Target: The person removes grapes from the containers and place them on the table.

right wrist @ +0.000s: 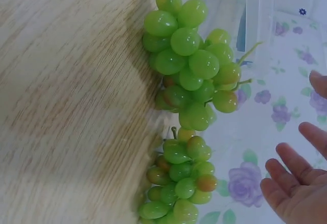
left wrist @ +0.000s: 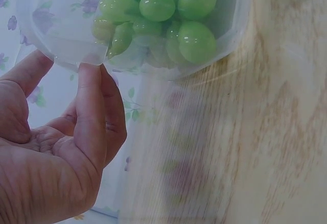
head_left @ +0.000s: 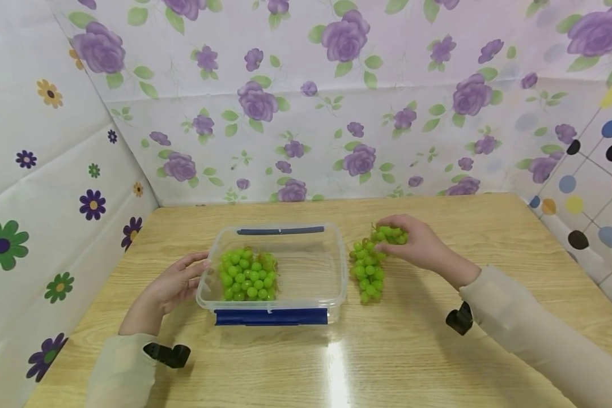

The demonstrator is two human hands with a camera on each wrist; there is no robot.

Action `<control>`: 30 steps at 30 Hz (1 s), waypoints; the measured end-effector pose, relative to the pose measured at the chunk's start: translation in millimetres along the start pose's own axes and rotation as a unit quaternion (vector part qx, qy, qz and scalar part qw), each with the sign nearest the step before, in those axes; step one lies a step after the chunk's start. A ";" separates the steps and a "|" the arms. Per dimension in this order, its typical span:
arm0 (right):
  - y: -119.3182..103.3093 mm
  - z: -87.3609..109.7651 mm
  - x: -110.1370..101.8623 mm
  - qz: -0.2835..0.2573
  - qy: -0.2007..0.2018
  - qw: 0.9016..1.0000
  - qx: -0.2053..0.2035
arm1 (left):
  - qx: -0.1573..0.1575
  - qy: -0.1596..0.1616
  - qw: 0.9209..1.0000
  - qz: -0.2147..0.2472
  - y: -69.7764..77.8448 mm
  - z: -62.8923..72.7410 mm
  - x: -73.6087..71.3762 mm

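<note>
hd: above, fwd/dn | wrist vws: close, rolled | shared: box (head_left: 308,277)

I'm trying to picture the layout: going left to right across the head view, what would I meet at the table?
Left grip → clear box → nearer grape bunch outside the box → right grip.
</note>
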State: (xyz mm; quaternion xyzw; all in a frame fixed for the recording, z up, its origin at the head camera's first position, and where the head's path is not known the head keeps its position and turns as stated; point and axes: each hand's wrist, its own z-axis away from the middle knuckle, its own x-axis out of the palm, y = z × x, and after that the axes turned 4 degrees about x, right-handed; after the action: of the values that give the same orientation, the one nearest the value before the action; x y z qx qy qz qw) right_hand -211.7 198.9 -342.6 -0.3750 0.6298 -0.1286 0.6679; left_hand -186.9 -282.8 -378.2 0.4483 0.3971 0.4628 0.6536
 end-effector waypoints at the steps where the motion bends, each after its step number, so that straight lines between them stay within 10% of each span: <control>1: -0.7 -0.1 0.4 0.005 -0.002 1.000 -0.005 | 0.000 0.000 1.000 0.000 -0.2 -0.2 -0.1; 30: -28.7 -8.9 20.0 0.049 0.024 0.984 -0.171 | 0.013 -0.027 0.999 0.030 4.6 -2.8 -2.3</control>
State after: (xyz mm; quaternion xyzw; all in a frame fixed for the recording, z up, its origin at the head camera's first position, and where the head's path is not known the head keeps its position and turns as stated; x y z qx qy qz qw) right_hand -208.0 163.4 -337.8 -0.4492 0.6760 0.0042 0.5841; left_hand -191.2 -283.6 -374.3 0.4810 0.3712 0.4647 0.6441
